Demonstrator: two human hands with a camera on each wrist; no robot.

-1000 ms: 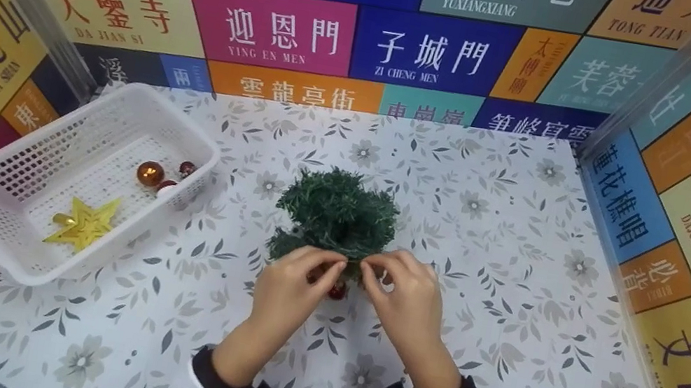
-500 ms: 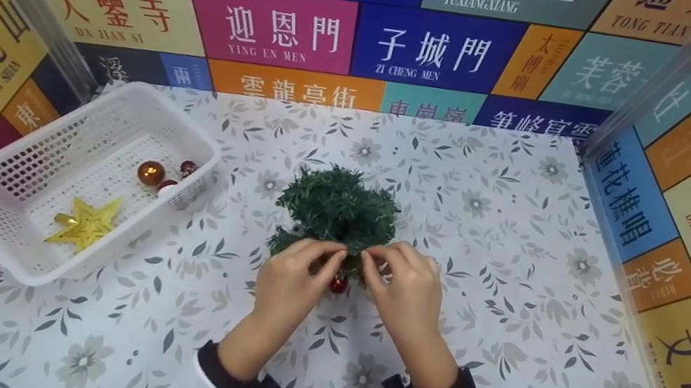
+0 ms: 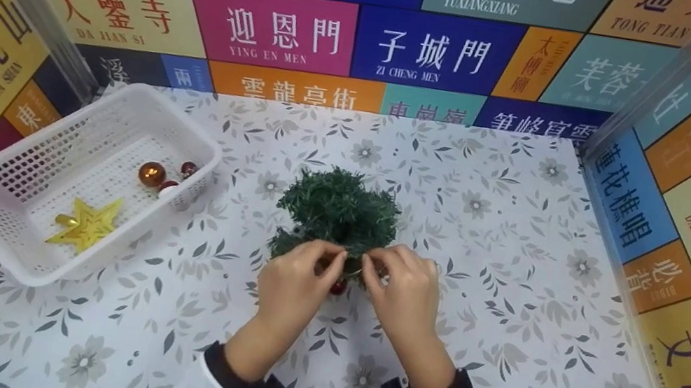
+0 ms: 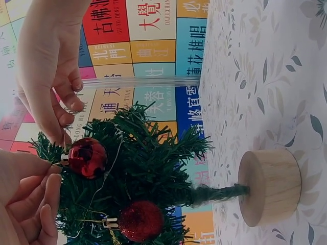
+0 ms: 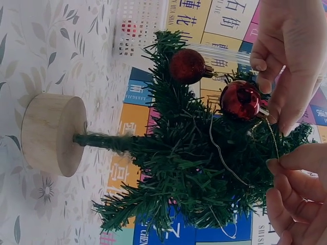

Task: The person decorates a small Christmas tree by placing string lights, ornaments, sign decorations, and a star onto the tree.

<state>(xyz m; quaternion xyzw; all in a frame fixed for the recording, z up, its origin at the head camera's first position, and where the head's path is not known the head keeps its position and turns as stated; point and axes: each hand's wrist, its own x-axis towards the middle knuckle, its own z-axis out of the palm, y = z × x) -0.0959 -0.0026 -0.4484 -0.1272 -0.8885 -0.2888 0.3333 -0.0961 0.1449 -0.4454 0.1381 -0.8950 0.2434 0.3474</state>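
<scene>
A small green artificial Christmas tree (image 3: 340, 204) stands on a round wooden base (image 4: 271, 188). My left hand (image 3: 294, 284) and right hand (image 3: 405, 297) meet at its near side, thumb and forefinger of each closed together. Between them runs a thin gold cord (image 5: 276, 143) from the cap of a glossy red bauble (image 4: 88, 158). The left fingertips pinch the cord close to the cap; the right fingertips pinch it farther along. Lower on the tree hangs a glittery red bauble (image 5: 187, 66). Pale wire (image 5: 219, 153) winds among the branches.
To the left is a white perforated basket (image 3: 132, 217). Inside lie a gold star (image 3: 88, 225), a shiny copper-coloured ball (image 3: 151, 174) and small dark red balls (image 3: 188, 169). Printed panels (image 3: 268, 27) wall the flower-patterned table (image 3: 499, 249) at the back and sides.
Both hands have shifted slightly away from the body, up in the head view, with fingertips still close together and pinching. The tree and the basket have stayed in place.
</scene>
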